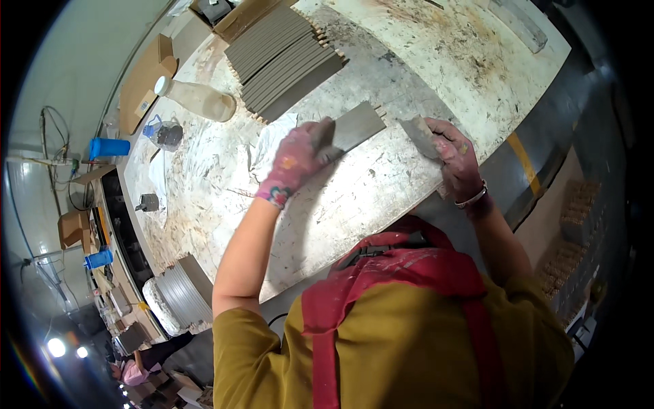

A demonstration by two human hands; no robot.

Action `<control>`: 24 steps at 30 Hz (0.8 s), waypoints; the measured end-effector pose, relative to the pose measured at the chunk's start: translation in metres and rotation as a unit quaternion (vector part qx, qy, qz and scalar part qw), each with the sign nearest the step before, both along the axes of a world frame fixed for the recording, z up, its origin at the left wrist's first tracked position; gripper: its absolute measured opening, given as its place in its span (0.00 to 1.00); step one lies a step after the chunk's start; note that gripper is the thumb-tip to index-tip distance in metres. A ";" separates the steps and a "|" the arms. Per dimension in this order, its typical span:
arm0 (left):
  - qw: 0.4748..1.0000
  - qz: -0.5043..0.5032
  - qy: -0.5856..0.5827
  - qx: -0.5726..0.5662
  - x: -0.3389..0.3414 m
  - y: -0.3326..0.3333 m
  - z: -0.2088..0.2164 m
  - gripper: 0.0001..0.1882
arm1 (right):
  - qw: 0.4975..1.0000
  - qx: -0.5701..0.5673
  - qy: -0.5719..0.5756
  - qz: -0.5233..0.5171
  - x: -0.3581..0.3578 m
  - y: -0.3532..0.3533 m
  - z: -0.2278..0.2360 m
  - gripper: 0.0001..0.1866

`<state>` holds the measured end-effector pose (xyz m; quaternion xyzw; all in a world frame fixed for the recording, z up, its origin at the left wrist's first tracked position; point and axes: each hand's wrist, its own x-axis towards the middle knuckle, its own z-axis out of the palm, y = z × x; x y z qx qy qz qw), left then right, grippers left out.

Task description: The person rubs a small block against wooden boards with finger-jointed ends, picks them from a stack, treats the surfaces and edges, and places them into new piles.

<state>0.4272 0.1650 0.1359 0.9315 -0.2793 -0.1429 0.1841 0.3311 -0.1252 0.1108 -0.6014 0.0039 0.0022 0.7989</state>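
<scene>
My left hand [300, 157], in a stained pink glove, grips one end of a flat grey board [361, 127] lying just above or on the table. Small wooden pegs stick out of the board's far right end. Gloved in the same way, my right hand [460, 160] is closed on a thin grey sheet [420, 138] with a rough edge, perhaps sandpaper or cloth; I cannot tell which. A gap separates this sheet from the board. Beyond my left hand lies a stack of similar grey boards [286, 58] with pegs along their ends.
The white worktable [340, 198] is stained. Left of the stack lies a plastic bottle [197, 100], near a clear jug [163, 133] and a cardboard flap [146, 85]. Silvery panels [184, 296] stand at lower left. Peg-ended stacks [579, 211] sit at right. A person [136, 368] is far off.
</scene>
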 end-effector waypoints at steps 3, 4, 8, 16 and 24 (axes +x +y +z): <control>0.995 0.005 -0.103 0.013 -0.021 -0.002 -0.024 0.32 | 1.000 0.009 0.027 -0.008 0.006 0.005 -0.001 0.24; 0.993 -0.001 -0.117 0.006 -0.025 -0.003 -0.025 0.32 | 1.000 0.009 0.028 -0.010 0.008 0.007 -0.004 0.24; 0.995 -0.042 -0.094 -0.017 -0.054 -0.003 -0.023 0.30 | 0.997 0.043 0.051 -0.024 0.020 0.012 -0.016 0.22; 0.962 0.203 -0.141 0.114 -0.085 0.132 -0.044 0.26 | 0.998 0.039 0.052 -0.021 0.057 0.044 -0.027 0.23; 0.967 0.172 -0.156 0.108 -0.059 0.145 0.030 0.28 | 0.991 -0.050 0.046 0.117 0.053 0.087 -0.043 0.21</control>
